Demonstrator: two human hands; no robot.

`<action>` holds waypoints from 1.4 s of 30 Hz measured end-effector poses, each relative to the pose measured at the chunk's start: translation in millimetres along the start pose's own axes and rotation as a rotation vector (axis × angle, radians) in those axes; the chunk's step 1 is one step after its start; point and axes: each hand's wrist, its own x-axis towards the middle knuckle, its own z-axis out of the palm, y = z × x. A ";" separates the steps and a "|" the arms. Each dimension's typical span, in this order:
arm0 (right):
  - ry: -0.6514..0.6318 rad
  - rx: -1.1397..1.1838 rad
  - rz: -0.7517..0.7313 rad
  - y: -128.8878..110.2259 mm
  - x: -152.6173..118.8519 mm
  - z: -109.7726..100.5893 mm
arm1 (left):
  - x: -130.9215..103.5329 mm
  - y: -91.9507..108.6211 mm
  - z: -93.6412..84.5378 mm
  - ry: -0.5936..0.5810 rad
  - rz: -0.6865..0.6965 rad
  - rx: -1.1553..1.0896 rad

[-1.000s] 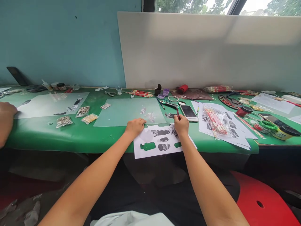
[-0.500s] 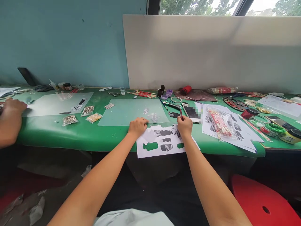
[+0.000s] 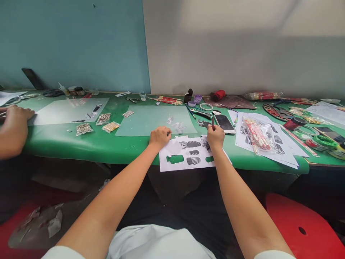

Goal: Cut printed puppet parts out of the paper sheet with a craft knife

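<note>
My right hand (image 3: 216,137) is closed around a slim, dark red pen-like tool (image 3: 212,123); its tip is hidden by the hand. Under that hand lies a white printed sheet (image 3: 176,167) with black-and-white shapes and cut-out holes that let the green table show. My left hand (image 3: 159,137) rests at the sheet's upper left corner, beside the translucent mat (image 3: 140,120). Its fingers are curled, and a small dark bit shows at the fingertips, too small to name. Several cut pieces (image 3: 179,127) lie on the mat. A black cut shape (image 3: 204,123) is left of my right hand.
A white phone (image 3: 224,123) lies right of my hand, near a bag of red-and-white sticks (image 3: 257,135) on more printed sheets (image 3: 285,158). Bead packets (image 3: 110,126) sit to the left. A co-worker's hand (image 3: 16,122) is at far left. A red stool (image 3: 307,223) stands lower right.
The view has tilted down, so the table sits higher and the window is out of sight. Both my hands stay on the sheet. The co-worker's hand has moved slightly.
</note>
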 end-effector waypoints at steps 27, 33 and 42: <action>-0.116 -0.220 -0.174 -2.8 13.0 17.9 | -0.7 -1.1 -1.3 0.137 -0.040 -0.110; -0.124 -0.325 -0.315 -9.8 6.4 31.2 | 0.8 -3.9 0.7 0.157 -0.043 -0.139; -0.059 -0.165 -0.330 -7.7 5.3 34.2 | 3.7 -10.8 7.2 0.199 -0.015 -0.219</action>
